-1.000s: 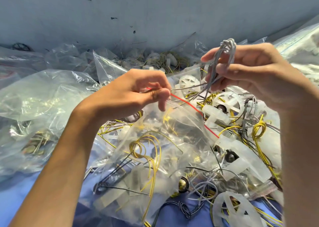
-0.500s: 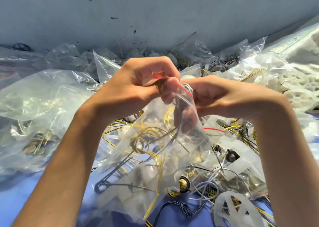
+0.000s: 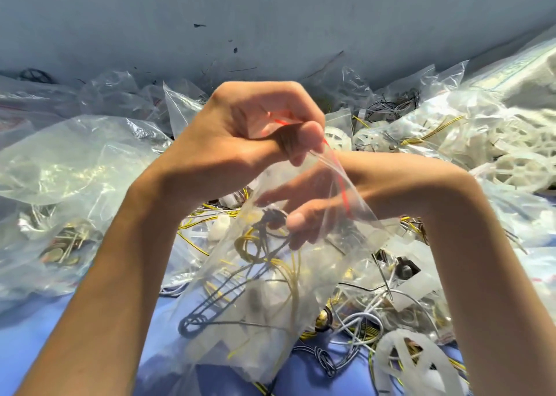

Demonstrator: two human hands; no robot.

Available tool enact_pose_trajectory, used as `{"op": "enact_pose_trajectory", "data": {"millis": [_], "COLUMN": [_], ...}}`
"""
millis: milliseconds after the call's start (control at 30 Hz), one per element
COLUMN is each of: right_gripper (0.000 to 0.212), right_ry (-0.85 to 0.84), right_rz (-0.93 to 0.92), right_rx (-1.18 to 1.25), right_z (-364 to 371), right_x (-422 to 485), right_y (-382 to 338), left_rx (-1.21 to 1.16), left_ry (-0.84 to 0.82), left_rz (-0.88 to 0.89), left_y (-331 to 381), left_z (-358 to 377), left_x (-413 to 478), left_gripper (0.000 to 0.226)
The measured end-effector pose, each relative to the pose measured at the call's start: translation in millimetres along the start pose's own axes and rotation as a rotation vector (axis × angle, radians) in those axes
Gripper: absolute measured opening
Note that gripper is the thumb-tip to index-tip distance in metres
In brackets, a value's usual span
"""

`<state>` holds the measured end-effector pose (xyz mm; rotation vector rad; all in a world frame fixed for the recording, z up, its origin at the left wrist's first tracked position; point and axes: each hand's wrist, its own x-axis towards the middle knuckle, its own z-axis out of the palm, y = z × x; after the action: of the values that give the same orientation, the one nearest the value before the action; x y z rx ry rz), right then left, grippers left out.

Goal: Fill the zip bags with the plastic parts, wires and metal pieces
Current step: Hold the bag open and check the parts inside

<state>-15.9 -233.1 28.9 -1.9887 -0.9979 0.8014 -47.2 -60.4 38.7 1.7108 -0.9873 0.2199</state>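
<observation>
Blue table (image 3: 36,350) runs under everything we see, and a grey wall (image 3: 270,19) closes the view at twelve o'clock. At the centre is the zip bag (image 3: 258,329), held up by its mouth with its belly sagging toward six o'clock. Yellow wires (image 3: 288,272) and a dark wire loop (image 3: 204,314) already lie inside it.

Our left hand (image 3: 240,146) pinches one lip of the mouth, thumb pressed against curled fingers, right at the red zip strip (image 3: 341,185). Our right hand (image 3: 325,197) comes in from three o'clock and is inside the bag. We see its fingers through the film, fairly straight beside a dark coil, but we cannot tell whether they grip the coil or lie loose.

We judge the bag light, limp and slick. The film has no stiffness of its own, so the mouth will fold shut unless one lip is held apart. The thicker zip strip looks like the one firm place to hold.

The wires seem springy and likely to snag on the lip, so we think they need pushing deep before release. A white plastic wheel (image 3: 415,362) at five o'clock looks rigid but thin-spoked, so we would lift it by the rim. Filled bags (image 3: 60,170) crowd nine o'clock, and more white plastic parts (image 3: 511,143) heap up at two o'clock.
</observation>
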Motion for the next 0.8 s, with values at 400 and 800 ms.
{"op": "enact_pose_trajectory", "data": {"millis": [400,800], "right_gripper": [0.03,0.031], "right_ry": [0.045,0.459], "right_rz": [-0.063,-0.1], "right_rx": [-0.196,-0.222], "right_z": [1,-19], "right_x": [-1,-18], "right_y": [-2,0], "left_rx": [0.108,0.578], "left_ry": [0.009,0.068], "left_rz": [-0.089,-0.271], "left_y": [2,-11], "left_z": [-7,-22], "left_x": [-4,-8], "left_gripper": [0.01,0.045]}}
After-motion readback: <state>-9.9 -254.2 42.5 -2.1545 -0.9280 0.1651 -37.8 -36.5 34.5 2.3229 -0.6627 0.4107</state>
